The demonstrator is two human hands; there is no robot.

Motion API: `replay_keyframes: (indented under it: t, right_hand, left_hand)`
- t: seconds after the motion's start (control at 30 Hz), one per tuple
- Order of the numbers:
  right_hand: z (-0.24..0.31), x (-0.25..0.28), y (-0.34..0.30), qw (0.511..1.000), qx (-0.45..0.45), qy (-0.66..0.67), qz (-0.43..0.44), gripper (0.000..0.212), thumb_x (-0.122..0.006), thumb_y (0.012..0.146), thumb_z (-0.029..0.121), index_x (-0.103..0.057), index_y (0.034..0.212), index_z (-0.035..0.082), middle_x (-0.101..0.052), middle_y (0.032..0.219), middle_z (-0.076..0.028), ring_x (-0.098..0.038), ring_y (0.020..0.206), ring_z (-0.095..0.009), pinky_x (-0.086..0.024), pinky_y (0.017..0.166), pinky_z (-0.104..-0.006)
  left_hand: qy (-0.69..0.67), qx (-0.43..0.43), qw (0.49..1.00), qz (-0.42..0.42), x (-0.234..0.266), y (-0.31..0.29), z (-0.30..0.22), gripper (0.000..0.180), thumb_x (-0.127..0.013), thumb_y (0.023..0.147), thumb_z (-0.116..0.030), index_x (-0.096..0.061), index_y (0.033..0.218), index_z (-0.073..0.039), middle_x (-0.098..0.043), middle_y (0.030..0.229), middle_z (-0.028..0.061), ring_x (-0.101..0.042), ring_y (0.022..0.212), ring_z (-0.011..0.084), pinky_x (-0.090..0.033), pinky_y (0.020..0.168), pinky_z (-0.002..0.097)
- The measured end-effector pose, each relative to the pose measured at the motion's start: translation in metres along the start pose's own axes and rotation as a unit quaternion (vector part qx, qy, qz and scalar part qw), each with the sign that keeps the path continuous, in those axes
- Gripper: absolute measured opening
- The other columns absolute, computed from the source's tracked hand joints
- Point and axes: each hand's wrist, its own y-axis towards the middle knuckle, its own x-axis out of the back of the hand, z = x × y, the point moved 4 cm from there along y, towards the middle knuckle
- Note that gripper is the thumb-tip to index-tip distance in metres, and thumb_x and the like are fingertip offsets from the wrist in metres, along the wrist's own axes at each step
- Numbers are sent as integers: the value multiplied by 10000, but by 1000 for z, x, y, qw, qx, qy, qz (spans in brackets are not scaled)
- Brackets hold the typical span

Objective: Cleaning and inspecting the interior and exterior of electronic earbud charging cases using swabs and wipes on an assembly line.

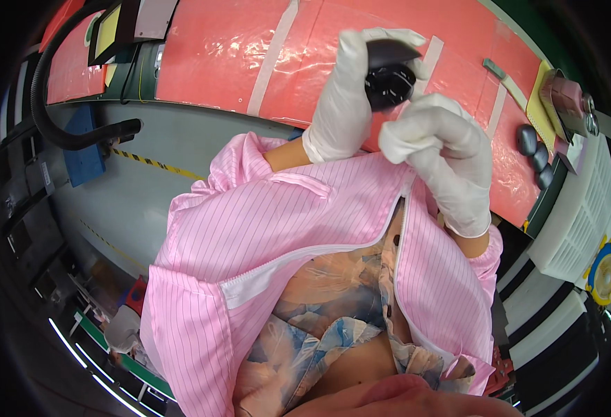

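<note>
My left hand (340,104), in a white glove, holds up a glossy black rounded piece (390,82) shaped like a computer mouse. The thumb is on its near left side and the fingers wrap round behind it. Just right of it and nearer to me is my right hand (448,149), also gloved in white. Its fingers are curled and pinched together, apart from the black piece. Whatever they may hold is hidden or blends with the glove.
A red-pink mat (239,66) with pale tape strips covers the bench. Several black rounded pieces (534,154) lie at its right edge. A small green-grey item (493,69) and a yellow pad (540,104) are far right. A black flexible hose (41,90) curves at left.
</note>
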Motion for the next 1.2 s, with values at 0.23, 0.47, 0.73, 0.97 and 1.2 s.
replay_keyframes:
  t: [0.23,0.47,0.73,0.97,1.2]
  right_hand:
    - [7,-2,7,905,176,-375,-98,346,-653,680,-25,-697,977,148,-579,813,-27,-558,701,-217,-459,656,-322]
    - [-47,40,-27,936,121,-276,-184,325,-657,729,-73,-690,1000,103,-599,887,-88,-599,790,-235,-497,673,-309]
    - [-71,54,-23,872,-26,-448,-198,317,-642,826,-8,-640,1134,67,-552,1192,-135,-548,1073,-249,-484,852,-333]
    - [-78,52,-28,913,34,-346,-215,281,-636,824,-6,-635,1102,32,-596,1119,-127,-576,1034,-267,-483,876,-334]
    - [-77,58,-32,971,-29,-4,-235,396,-677,815,77,-585,1197,34,-589,1182,-95,-552,1112,-213,-433,957,-336]
  left_hand:
    - [-85,135,986,-42,-8,-3,8,730,-289,913,-673,-561,1121,-28,-627,887,82,-569,729,140,-452,596,276]
    - [-192,187,963,-33,5,7,12,695,-312,907,-669,-520,1056,-22,-630,909,174,-628,716,223,-483,523,315]
    - [-264,247,932,-25,2,7,11,669,-302,930,-633,-484,1068,-4,-606,924,210,-645,746,269,-526,571,304]
    - [-376,272,885,23,-5,5,10,737,-263,960,-580,-425,1232,86,-568,1064,221,-614,869,276,-601,625,278]
    - [-329,288,896,77,-16,4,2,541,-451,870,-142,-327,1264,207,-351,1335,390,-433,1218,486,-456,1010,476]
